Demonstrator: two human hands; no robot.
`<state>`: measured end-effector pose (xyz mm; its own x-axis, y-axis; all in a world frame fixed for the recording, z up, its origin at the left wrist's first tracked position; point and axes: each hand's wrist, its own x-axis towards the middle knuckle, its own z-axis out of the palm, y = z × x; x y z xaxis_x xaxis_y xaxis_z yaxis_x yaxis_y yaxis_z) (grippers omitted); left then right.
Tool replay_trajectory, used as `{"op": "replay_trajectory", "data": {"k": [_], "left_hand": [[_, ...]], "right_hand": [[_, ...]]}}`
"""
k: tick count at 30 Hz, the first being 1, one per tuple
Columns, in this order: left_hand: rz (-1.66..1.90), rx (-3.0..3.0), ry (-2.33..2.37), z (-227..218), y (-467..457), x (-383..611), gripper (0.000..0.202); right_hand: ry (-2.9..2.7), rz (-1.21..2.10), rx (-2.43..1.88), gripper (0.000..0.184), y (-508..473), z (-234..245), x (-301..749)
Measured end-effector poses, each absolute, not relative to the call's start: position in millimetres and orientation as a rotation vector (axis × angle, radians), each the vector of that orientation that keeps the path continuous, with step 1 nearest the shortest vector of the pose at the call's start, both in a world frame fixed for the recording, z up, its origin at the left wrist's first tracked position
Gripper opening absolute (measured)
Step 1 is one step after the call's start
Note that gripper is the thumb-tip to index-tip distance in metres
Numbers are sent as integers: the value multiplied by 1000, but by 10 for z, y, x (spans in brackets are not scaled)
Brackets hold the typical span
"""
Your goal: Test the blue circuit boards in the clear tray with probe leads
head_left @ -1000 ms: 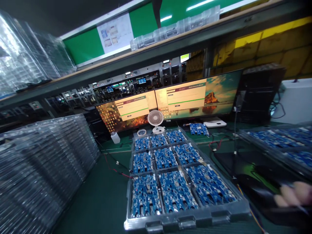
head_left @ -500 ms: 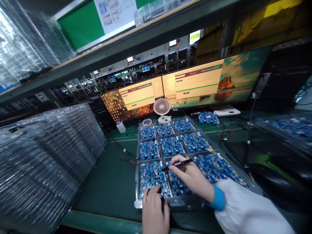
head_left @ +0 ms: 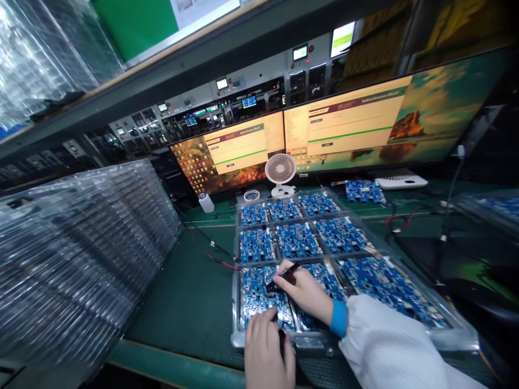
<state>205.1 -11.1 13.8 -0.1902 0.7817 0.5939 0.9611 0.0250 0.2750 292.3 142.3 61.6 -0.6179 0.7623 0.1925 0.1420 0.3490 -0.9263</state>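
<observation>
My right hand [head_left: 302, 289] is closed around a slim black pen-like tool [head_left: 290, 270], whose dark tip points down at the front-left blue circuit board [head_left: 253, 292]. Whether the tip touches the board, I cannot tell. At that board's near edge lies my left hand [head_left: 265, 346], fingers stretched forward, fingertips on or just over the edge. Something dark shows between its thumb and fingers, too unclear to name. Several blue boards fill the compartments of a clear plastic tray [head_left: 312, 340]. A small red light glows on the front-left board, and a red and black cable [head_left: 221, 262] runs to it.
A tall stack of clear trays [head_left: 81, 259] stands at left. Behind the boards are a white fan [head_left: 280, 170], a tape roll [head_left: 252, 195], a white bottle [head_left: 206, 203] and two monitors [head_left: 357, 124]. Another blue board [head_left: 365, 192] lies at back right. A shelf [head_left: 170, 70] crosses overhead.
The view has shifted, so the tray appears farther right. My right hand has moved left over the front-left board, bringing the tool's tip above its middle. My left hand stays at the near edge.
</observation>
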Motion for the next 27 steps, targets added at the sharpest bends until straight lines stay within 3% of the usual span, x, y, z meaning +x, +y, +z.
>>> {"op": "replay_trajectory", "data": {"k": [15,21,27], "left_hand": [[-1098,-1803,-2208,193,-140,2065,15],[-1337,-1739,-2666,600,-94,1889,35],[-1427,-1713,-2752,840,-21,1878,42]], "right_hand": [[-1895,1270,-830,34,1428,627,2961],[-1767,1424,-773,41,1278,900,3128],[-1716,1574,-693,44,1145,1180,3295]]}}
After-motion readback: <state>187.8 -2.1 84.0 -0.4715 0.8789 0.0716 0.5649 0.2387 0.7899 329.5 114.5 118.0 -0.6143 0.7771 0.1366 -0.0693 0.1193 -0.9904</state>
